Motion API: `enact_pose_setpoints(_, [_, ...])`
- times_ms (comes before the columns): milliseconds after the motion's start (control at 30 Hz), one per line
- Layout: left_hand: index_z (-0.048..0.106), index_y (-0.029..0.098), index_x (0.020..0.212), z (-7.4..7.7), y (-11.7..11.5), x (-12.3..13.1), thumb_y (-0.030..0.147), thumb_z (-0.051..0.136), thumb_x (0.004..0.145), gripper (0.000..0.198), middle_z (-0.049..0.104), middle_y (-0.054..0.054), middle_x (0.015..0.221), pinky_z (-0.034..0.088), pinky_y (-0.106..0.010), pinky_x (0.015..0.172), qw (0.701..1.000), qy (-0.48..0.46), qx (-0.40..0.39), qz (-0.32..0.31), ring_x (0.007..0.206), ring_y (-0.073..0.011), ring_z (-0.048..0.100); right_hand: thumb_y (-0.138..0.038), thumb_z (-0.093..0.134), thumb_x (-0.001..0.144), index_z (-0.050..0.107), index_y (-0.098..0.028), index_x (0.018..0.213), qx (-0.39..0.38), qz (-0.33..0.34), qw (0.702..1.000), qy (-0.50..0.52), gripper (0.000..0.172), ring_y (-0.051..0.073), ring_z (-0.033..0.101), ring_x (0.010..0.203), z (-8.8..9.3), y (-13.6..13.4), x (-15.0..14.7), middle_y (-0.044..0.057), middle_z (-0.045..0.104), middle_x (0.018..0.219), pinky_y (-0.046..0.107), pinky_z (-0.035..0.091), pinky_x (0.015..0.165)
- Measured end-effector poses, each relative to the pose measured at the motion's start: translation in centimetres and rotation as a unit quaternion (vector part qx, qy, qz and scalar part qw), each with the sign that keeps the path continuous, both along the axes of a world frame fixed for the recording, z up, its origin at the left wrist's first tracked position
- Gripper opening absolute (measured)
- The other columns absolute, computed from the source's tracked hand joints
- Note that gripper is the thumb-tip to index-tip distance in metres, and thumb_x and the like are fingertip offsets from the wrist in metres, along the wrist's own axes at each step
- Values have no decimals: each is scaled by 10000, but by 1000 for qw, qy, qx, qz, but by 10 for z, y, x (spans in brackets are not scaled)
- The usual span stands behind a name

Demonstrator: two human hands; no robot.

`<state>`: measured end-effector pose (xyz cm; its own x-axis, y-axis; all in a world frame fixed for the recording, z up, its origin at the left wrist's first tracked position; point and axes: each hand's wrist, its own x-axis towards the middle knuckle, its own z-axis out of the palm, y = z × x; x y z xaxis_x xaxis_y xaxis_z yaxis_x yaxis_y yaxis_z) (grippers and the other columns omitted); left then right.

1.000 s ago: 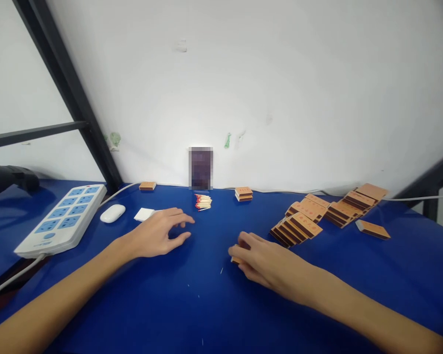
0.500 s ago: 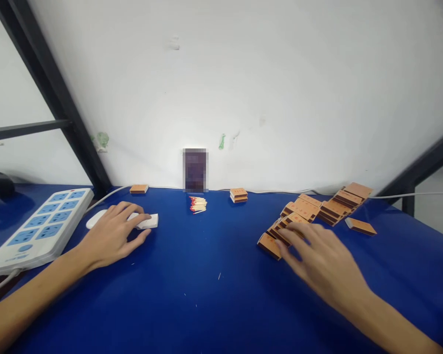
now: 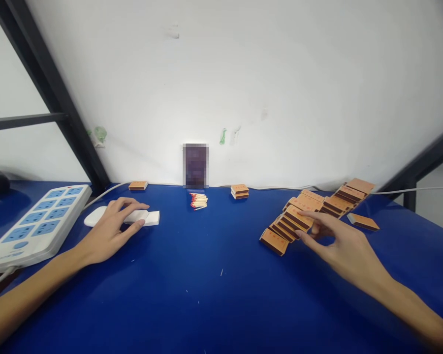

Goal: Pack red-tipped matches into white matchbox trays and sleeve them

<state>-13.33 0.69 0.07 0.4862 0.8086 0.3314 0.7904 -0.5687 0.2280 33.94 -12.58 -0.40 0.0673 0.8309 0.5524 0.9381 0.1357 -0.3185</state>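
My left hand [image 3: 109, 223] has its thumb and index finger at opposite sides of a white block-like piece [image 3: 136, 216]. Another small white block [image 3: 153, 218] sits at its right end, and a smooth rounded white object [image 3: 95, 216] shows beyond the wrist side. On the right, my right hand [image 3: 339, 243] pinches an orange-brown matchbox [image 3: 298, 218] between thumb and fingertips. It belongs to a leaning, overlapped row of several matchboxes [image 3: 275, 241]. A further slanted group of matchboxes [image 3: 337, 204] stands behind that hand, and one single matchbox [image 3: 363, 221] lies to its right.
Red-tipped matches [image 3: 199, 201] lie in a pile on the blue tabletop [image 3: 192, 260], before a pixelated dark rectangle [image 3: 195, 166]. Two stacked matchboxes [image 3: 239, 191] and a lone matchbox [image 3: 138, 185] sit by the wall. A power strip [image 3: 40, 221] with its cord occupies the left.
My right hand has shifted right and back along the row, and its fingers have closed on a matchbox. My left thumb has moved in against the white piece.
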Motion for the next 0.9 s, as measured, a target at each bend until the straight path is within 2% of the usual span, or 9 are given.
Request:
enact_pose_setpoints(100, [477,319,1282,0,2,4,500,411,913,416,428,-51,1268,367,-464,982,1000,5,4,-15,1184,-276,399,-455,580,832,579,-234,1142,21,-13,1000,0,381,162,583,628,-2,-1,-4,-14,560,712,303,483,629])
enact_pose_setpoints(233, [461,325,1301,-2,1,11,510,409,906,440,426,-60,1291,383,-457,959,1000,7,6,-26,1172,-280,414,-419,592,831,563,-237,1113,73,-29,996,-30,337,133,560,571,-8,-9,-7,-45,520,648,270,463,606])
enact_pose_setpoints(433, [462,339,1297,-5,-3,15,544,395,905,448,431,-42,1290,391,-444,936,1000,1,-2,-17,1149,-274,440,-385,568,858,534,-239,1085,72,12,996,-46,272,98,513,478,-22,-9,-8,-81,472,578,227,449,543])
enact_pose_setpoints(600, [397,327,1364,-6,-4,14,524,455,890,517,415,-59,1319,384,-451,959,998,37,-30,-32,1155,-282,433,-355,534,880,531,-236,1031,76,30,994,-69,192,90,535,468,-22,0,-10,-82,496,573,211,452,521])
enact_pose_setpoints(733, [378,300,1377,-2,-8,17,477,432,916,497,438,-69,1309,406,-419,949,995,40,-75,-59,1137,-264,443,-359,539,875,553,-241,966,111,38,988,-96,150,88,501,409,-22,-6,-14,-84,476,529,223,410,451])
enact_pose_setpoints(833, [411,288,1348,1,-11,26,436,407,936,438,495,-66,1245,429,-385,909,991,31,-102,-83,1090,-247,478,-291,578,852,574,-263,932,131,99,979,-119,85,95,472,382,-22,-18,-24,-87,473,496,245,404,460])
enact_pose_setpoints(900, [451,282,1316,2,-13,38,409,429,930,407,516,-63,1215,436,-365,895,987,23,-113,-112,1083,-242,492,-233,572,849,575,-271,971,104,159,972,-139,128,117,529,443,-17,-20,-38,-63,563,558,260,427,508])
